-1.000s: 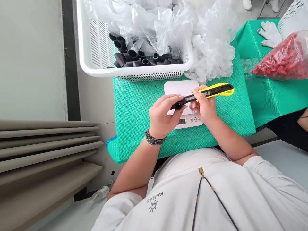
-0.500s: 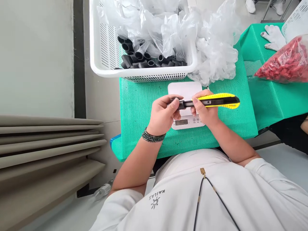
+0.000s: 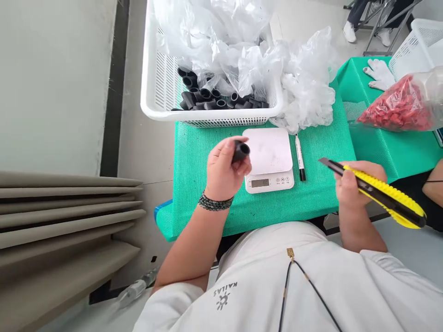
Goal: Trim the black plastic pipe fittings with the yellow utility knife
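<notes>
A short black pipe fitting (image 3: 240, 151) is gripped in my left hand (image 3: 225, 167), its round open end facing right. My fingers cover much of the fitting. On the right, my right hand (image 3: 356, 184) is closed around a yellow and black utility knife (image 3: 389, 192), whose blade points to the upper left. A white digital kitchen scale (image 3: 268, 150) lies flat between the hands, with nothing on its plate. Just right of the scale is a white marker with a black cap (image 3: 299, 157).
Behind the scale, a white plastic basket (image 3: 147, 99) holds black fittings (image 3: 221, 102) and clear plastic bags (image 3: 221, 41). More crumpled bags (image 3: 308, 87) lie beside it. A bag of red pieces (image 3: 398, 103) and a white glove (image 3: 379, 74) rest on the green-covered surface (image 3: 204, 184). Another person's feet (image 3: 349, 32) show beyond.
My right hand has moved right and down with the utility knife, away from the fitting. My left hand has shifted slightly left, still holding the fitting. The scale and marker are now uncovered.
</notes>
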Motion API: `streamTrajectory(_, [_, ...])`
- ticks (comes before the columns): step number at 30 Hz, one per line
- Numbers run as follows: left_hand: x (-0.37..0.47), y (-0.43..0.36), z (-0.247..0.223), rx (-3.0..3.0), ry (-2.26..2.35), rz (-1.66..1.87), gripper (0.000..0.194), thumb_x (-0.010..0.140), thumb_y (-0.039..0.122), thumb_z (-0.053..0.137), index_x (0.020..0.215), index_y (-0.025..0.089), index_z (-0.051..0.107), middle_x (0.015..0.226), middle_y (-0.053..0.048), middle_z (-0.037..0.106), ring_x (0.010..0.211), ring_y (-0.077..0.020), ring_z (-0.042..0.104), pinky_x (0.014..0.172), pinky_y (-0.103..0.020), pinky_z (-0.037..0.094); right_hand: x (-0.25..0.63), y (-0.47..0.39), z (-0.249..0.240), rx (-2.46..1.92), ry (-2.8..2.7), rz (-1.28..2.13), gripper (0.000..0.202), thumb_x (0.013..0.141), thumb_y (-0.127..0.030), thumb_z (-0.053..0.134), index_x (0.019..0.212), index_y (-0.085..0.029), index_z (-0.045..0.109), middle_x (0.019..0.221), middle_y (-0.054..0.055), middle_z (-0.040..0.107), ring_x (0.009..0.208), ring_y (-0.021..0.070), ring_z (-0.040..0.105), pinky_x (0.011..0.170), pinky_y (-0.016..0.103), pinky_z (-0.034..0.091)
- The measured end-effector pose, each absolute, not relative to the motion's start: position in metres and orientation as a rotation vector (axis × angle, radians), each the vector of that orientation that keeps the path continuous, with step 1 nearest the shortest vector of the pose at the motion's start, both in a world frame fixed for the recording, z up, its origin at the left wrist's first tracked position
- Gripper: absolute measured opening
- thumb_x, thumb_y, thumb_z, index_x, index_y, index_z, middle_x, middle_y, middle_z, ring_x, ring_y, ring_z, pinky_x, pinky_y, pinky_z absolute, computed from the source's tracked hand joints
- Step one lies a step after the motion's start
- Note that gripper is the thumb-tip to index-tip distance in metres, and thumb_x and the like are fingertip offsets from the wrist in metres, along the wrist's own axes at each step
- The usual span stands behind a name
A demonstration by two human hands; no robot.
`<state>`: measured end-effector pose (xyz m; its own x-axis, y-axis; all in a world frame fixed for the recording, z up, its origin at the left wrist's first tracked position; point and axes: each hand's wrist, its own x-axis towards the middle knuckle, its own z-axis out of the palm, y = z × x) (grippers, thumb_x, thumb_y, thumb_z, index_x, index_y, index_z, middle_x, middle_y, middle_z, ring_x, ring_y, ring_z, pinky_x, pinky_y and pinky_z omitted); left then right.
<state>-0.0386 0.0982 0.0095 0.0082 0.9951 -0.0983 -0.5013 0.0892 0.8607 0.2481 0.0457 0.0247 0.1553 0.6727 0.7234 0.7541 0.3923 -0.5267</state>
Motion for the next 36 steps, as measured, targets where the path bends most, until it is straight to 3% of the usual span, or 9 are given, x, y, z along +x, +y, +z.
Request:
streamTrajectory(3, [-0.043,0.107,0.007,0.713,0.941,1.564,0.056,0.074,0.075,0.085,0.093,0.023,0.074,0.059,0.003,0.057,0.042,-0.0077,0.045,0.040,-0.023,0.040,0.280,0.057,0.024,-1.473,-1.811,-0.160,0.036,0.097,-0.056,0.065,0.108,-0.023,0.076,0.091,0.011,0.078,0.076,0.0257,0.075,0.071,0.038,0.060])
streamTrajectory(10, [-0.032,0.109,0.002,0.799,1.059,1.660,0.055,0.074,0.072,0.087,0.090,0.020,0.076,0.054,0.004,0.054,0.041,-0.0095,0.050,0.039,-0.025,0.041,0.292,0.114,0.005,-1.647,-2.491,-0.080,0.028,0.108,-0.032,0.054,0.117,-0.025,0.080,0.069,0.002,0.056,0.061,0.0170,0.048,0.058,0.031,0.036])
streamTrajectory(12, [-0.031,0.108,0.001,0.840,1.096,1.632,0.054,0.074,0.072,0.086,0.088,0.020,0.076,0.051,0.004,0.052,0.041,-0.0104,0.051,0.039,-0.026,0.040,0.290,0.121,0.001,-1.635,-2.609,-0.045,0.036,0.107,-0.017,0.048,0.127,-0.025,0.077,0.084,0.006,0.067,0.071,0.0190,0.054,0.063,0.032,0.037])
streamTrajectory(17, [-0.033,0.107,-0.004,0.844,1.091,1.627,0.047,0.075,0.070,0.087,0.086,0.026,0.080,0.053,0.002,0.056,0.042,-0.0117,0.053,0.038,-0.027,0.038,0.298,0.125,0.010,-1.576,-2.806,0.026,0.045,0.106,-0.010,0.044,0.143,-0.018,0.070,0.123,0.015,0.078,0.095,0.0246,0.063,0.075,0.038,0.041])
streamTrajectory(21, [-0.034,0.108,-0.007,0.893,1.091,1.702,0.038,0.082,0.066,0.085,0.095,0.030,0.082,0.063,0.000,0.065,0.048,-0.0117,0.058,0.041,-0.028,0.041,0.312,0.137,0.044,-1.509,-2.819,0.083,0.042,0.102,-0.008,0.050,0.134,-0.019,0.075,0.126,0.013,0.081,0.103,0.0274,0.072,0.081,0.041,0.049])
streamTrajectory(25, [-0.032,0.111,-0.012,0.986,1.115,1.915,0.032,0.085,0.057,0.086,0.103,0.031,0.079,0.077,0.001,0.073,0.054,-0.0116,0.061,0.045,-0.028,0.043,0.316,0.148,0.107,-1.333,-2.296,-0.098,0.029,0.106,-0.027,0.057,0.123,-0.022,0.079,0.116,0.012,0.083,0.106,0.0260,0.077,0.089,0.042,0.056])
streamTrajectory(30, [-0.035,0.113,-0.024,1.153,1.292,1.932,0.038,0.079,0.054,0.090,0.100,0.028,0.073,0.086,0.000,0.072,0.064,-0.0139,0.064,0.058,-0.031,0.052,0.283,0.149,0.151,-1.303,-2.387,0.325,0.014,0.098,-0.032,0.069,0.103,-0.025,0.081,0.089,0.002,0.081,0.076,0.0166,0.074,0.069,0.032,0.052])
streamTrajectory(32, [-0.036,0.112,-0.028,1.176,1.333,1.887,0.041,0.078,0.054,0.090,0.102,0.027,0.071,0.091,-0.002,0.072,0.072,-0.0163,0.067,0.064,-0.033,0.056,0.261,0.149,0.135,-1.310,-2.757,0.544,0.013,0.091,-0.025,0.075,0.103,-0.027,0.080,0.091,0.000,0.081,0.077,0.0182,0.073,0.062,0.030,0.047])
streamTrajectory(36, [-0.034,0.108,-0.032,1.182,1.304,1.822,0.042,0.077,0.049,0.092,0.106,0.027,0.072,0.098,-0.003,0.074,0.079,-0.0178,0.070,0.072,-0.035,0.059,0.226,0.149,0.070,-1.714,-3.053,0.339,0.028,0.091,-0.005,0.061,0.107,-0.020,0.078,0.101,0.010,0.079,0.084,0.0226,0.072,0.056,0.032,0.030])
